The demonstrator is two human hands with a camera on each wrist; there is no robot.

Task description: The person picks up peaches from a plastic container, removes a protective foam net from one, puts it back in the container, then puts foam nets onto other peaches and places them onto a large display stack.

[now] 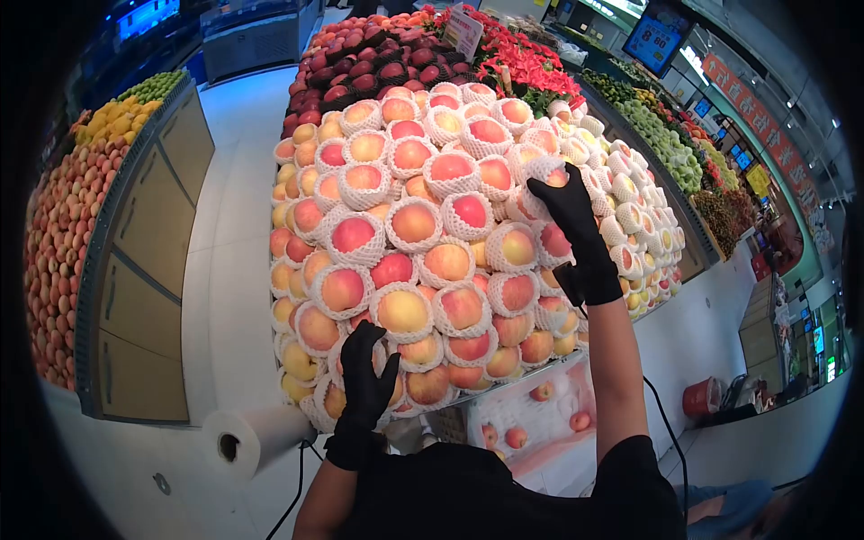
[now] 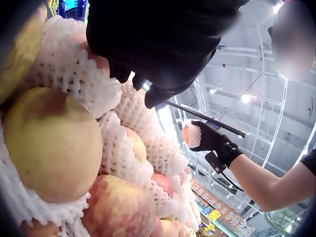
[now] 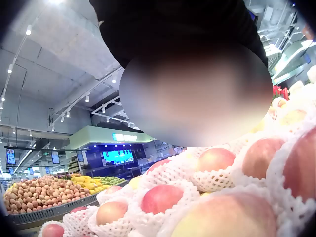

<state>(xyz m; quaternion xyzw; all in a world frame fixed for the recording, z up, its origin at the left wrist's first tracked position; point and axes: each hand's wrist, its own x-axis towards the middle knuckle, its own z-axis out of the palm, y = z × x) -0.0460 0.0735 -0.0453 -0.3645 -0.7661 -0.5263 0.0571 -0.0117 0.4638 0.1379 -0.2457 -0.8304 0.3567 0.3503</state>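
My right hand (image 1: 569, 209), in a black glove, grips a peach (image 2: 186, 133) in a white foam net at the right part of the heap. In the left wrist view this peach stands out against the ceiling, with the fingers behind it. My left hand (image 1: 367, 376), also gloved in black, is at the near edge of the heap, thumb and fingers apart, nothing held in them. Its fingertips come down close to netted fruit in the left wrist view. Around both hands are yellow-red peaches (image 1: 403, 310), most of them in white foam nets. A dark blur hides the right fingers in the right wrist view.
Dark red fruit (image 1: 360, 83) in black nets and red flowers (image 1: 531, 67) are at the back. A roll of plastic bags (image 1: 270, 434) sits at the near left corner. Another fruit stand (image 1: 144, 261) is across the aisle. A cable (image 1: 668, 427) hangs by the right arm.
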